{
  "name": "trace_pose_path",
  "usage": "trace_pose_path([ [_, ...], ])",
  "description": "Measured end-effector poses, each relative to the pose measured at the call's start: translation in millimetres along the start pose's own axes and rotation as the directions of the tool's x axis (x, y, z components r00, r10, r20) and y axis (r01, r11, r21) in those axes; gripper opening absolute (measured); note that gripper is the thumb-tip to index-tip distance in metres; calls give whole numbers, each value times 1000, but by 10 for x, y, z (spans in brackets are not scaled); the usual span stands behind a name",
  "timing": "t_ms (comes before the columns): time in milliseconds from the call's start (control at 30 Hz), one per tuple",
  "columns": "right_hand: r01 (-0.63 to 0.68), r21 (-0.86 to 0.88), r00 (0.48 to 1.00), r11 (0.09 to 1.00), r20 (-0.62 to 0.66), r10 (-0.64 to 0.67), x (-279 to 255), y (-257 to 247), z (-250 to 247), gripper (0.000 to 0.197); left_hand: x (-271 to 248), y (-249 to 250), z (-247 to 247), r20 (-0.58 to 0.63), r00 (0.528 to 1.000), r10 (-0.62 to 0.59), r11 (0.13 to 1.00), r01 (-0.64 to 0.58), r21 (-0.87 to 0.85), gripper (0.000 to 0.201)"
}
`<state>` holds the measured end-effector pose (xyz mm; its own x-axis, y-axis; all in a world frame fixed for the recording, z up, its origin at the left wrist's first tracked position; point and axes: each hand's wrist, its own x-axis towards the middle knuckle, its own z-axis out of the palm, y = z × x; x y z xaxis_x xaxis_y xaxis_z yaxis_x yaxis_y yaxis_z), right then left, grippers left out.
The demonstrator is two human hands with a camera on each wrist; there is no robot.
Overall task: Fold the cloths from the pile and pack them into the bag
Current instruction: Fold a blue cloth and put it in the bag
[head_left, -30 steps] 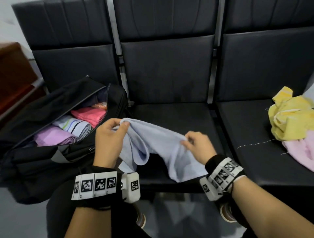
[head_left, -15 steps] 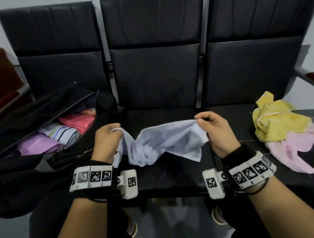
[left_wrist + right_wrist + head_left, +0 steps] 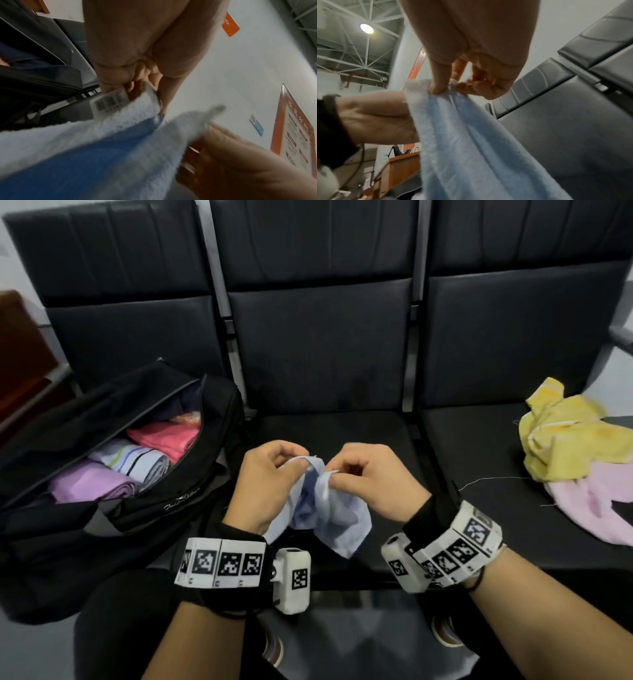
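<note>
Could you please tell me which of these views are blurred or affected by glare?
Head view: mostly sharp, seat backs bowed by the wide lens. Left wrist view: blue cloth and right hand smeared by blur. Right wrist view: ceiling lamp glares; the cloth is soft up close.

black wrist cuffs (image 3: 424, 515) | white marker-tag bands (image 3: 221, 563) | white wrist cameras (image 3: 293, 580)

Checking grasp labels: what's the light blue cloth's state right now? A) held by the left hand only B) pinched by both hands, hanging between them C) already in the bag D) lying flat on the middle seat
B: the left hand and right hand each pinch an edge of the light blue cloth, which hangs bunched above the seat.
</note>
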<state>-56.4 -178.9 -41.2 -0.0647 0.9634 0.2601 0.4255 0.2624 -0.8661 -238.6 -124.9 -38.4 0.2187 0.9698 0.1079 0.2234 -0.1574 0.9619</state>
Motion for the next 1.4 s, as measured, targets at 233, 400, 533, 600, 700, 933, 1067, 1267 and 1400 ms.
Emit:
trace_pose_path([
  [233,-1,-74,999,997,-33,-1,8,-5,139,5,-64,28,22,126,991,54,998,-59,33,16],
  [400,-54,-93,993,994,-108,43,6,63,126,9,-86,-54,-29,129,991,18,999,-22,34,20],
  [533,15,-156,987,988,-157,-40,19,71,150,11,-106,-51,16,57,996,67,997,-68,19,16],
  [600,4,-165,989,986,-146,-28,17,56,161,12,-111,-43,27,32,995,91,996,-91,19,13],
  [700,-17,-147,992,989,-126,-2,22,47,175,16,-120,-33,16,47,992,116,993,-116,4,12],
  [933,-45,-129,991,991,-134,28,23,64,221,17,-158,-18,-28,71,994,79,996,-77,-33,11],
  [1067,-60,-144,989,988,-146,38,29,60,235,17,-190,-4,-73,136,987,85,996,-84,-14,18],
  [1267,-63,-134,993,989,-105,49,32,53,231,18,-147,-47,-34,68,985,161,982,-167,91,15],
  [1400,-37,-204,994,978,91,57,5,193,73,19,-86,-94,-104,-9,969,248,961,-245,129,24],
])
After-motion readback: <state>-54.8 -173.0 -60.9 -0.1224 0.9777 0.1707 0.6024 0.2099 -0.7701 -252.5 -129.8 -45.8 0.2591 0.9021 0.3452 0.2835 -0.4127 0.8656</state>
